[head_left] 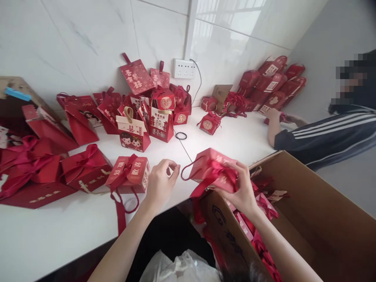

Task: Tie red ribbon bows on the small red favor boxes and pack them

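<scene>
Nearest us, a crumpled plastic bag (179, 266) lies at bottom centre. Right of it, an open cardboard carton (308, 219) holds red ribbons and packets. Our right hand (242, 190) grips a red gift box (210, 168) above the carton's left edge. Our left hand (160, 182) is loosely curled, empty, beside a ribboned box (129, 174). Gold characters there are unreadable. A co-worker's arm (274, 125) rests at right.

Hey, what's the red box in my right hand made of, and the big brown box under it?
The red gift box looks like printed matte card, with crisp folded edges; its bow looks like satin ribbon. The brown carton looks like plain corrugated cardboard, with dull raw flaps. The right hand holds the gift box.
</scene>
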`<state>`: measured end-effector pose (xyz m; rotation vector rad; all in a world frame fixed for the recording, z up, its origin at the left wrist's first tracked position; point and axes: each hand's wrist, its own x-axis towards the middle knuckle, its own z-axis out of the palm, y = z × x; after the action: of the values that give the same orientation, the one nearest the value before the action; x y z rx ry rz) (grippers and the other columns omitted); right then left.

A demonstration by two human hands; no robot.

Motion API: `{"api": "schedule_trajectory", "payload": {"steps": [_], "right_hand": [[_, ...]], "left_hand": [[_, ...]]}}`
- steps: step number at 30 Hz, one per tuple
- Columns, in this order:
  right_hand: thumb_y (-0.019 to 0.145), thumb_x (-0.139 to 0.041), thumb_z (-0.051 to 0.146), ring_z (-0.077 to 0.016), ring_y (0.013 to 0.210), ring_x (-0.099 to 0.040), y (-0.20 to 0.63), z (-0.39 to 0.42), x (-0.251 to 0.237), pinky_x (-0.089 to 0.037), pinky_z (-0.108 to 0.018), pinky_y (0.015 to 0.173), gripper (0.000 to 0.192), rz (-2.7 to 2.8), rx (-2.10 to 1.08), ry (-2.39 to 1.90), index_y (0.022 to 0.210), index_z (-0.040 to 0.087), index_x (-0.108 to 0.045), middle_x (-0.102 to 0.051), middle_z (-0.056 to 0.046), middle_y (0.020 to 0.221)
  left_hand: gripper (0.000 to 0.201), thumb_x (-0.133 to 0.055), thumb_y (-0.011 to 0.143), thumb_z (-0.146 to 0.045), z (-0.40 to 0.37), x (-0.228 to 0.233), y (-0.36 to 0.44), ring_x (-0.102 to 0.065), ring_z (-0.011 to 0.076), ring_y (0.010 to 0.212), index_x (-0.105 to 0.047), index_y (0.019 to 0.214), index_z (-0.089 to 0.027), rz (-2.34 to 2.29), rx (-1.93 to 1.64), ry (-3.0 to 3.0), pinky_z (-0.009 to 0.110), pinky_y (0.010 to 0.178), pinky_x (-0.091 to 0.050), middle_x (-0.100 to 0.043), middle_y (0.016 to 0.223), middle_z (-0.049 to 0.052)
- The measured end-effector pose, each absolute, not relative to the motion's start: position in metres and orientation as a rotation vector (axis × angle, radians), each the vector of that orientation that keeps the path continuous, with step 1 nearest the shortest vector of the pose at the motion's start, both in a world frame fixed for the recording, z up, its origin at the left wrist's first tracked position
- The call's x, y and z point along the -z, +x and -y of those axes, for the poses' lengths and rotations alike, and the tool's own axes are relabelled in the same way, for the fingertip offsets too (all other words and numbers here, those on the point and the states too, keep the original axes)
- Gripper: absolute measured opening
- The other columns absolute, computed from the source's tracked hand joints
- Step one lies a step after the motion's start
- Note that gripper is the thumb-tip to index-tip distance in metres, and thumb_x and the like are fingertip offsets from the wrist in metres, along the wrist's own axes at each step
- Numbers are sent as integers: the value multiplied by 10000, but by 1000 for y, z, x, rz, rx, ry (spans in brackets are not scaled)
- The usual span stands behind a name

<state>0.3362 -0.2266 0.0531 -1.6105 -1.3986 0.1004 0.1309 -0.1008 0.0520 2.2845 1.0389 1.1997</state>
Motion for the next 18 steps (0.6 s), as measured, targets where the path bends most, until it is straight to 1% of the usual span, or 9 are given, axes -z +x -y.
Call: {"api": "schedule_trajectory", "payload": {"steps": [2,4,6,7,10,12,15,16,18], "right_hand": [[734,-611,540,-301,1089,-566,350,244,-60,-524,-446,849,518,965,-466,-1635,1150,261,-483,-578,-104,1150],[784,-464,624,-286,936,-640,361,261,-69,-561,-414,716,483,563,-785,-1563,1058,233,-535,-655,-104,1012],[796,-404,648,-279,823,-662,367,278,-77,-564,-404,619,492,276,-953,-1466,965,217,-573,-681,-98,898],[802,-399,642,-272,793,-663,368,285,-80,-563,-404,606,485,192,-993,-1417,947,217,-582,-685,-90,880],[818,-375,639,-252,759,-656,369,308,-83,-559,-406,617,482,144,-996,-1330,937,226,-593,-689,-75,917],[810,-369,658,-261,778,-653,372,325,-79,-553,-403,596,502,156,-926,-1367,959,230,-585,-684,-80,951],[781,-421,655,-289,822,-651,387,360,-65,-544,-409,578,527,137,-728,-1530,1053,222,-547,-672,-102,957],[767,-461,635,-293,836,-649,393,373,-59,-545,-416,600,537,141,-650,-1606,1103,221,-522,-666,-104,964],[715,-570,562,-289,895,-638,408,400,-43,-542,-435,700,598,185,-471,-1796,1205,241,-450,-640,-89,1030]], "left_hand": [[121,-505,856,-247,102,-50,141,-550,128,626,-522,748,-198,-977,-1016,2280,273,650,-444,-599,692,-20],[135,-469,869,-249,108,-44,155,-574,149,700,-532,760,-201,-793,-903,2324,302,720,-457,-605,720,-7],[122,-448,878,-240,119,-35,173,-592,177,820,-556,837,-200,-599,-822,2372,336,787,-465,-633,828,24],[124,-449,879,-237,126,-30,183,-590,194,901,-564,900,-196,-507,-793,2397,355,827,-463,-640,917,47],[267,-470,874,-245,146,-14,210,-498,240,1165,-525,1129,-189,-237,-696,2497,419,977,-398,-581,1191,96],[337,-472,880,-274,157,-3,222,-409,261,1272,-489,1209,-203,-133,-597,2560,468,1043,-324,-523,1298,101],[307,-425,907,-307,165,9,230,-298,286,1347,-510,1188,-221,-108,-459,2596,517,1045,-292,-483,1346,93],[298,-406,915,-316,166,12,231,-271,291,1359,-518,1174,-220,-112,-431,2592,518,1034,-302,-482,1343,92],[302,-379,926,-337,166,16,231,-246,292,1368,-514,1170,-221,-112,-397,2578,507,1017,-324,-491,1321,91]]}}
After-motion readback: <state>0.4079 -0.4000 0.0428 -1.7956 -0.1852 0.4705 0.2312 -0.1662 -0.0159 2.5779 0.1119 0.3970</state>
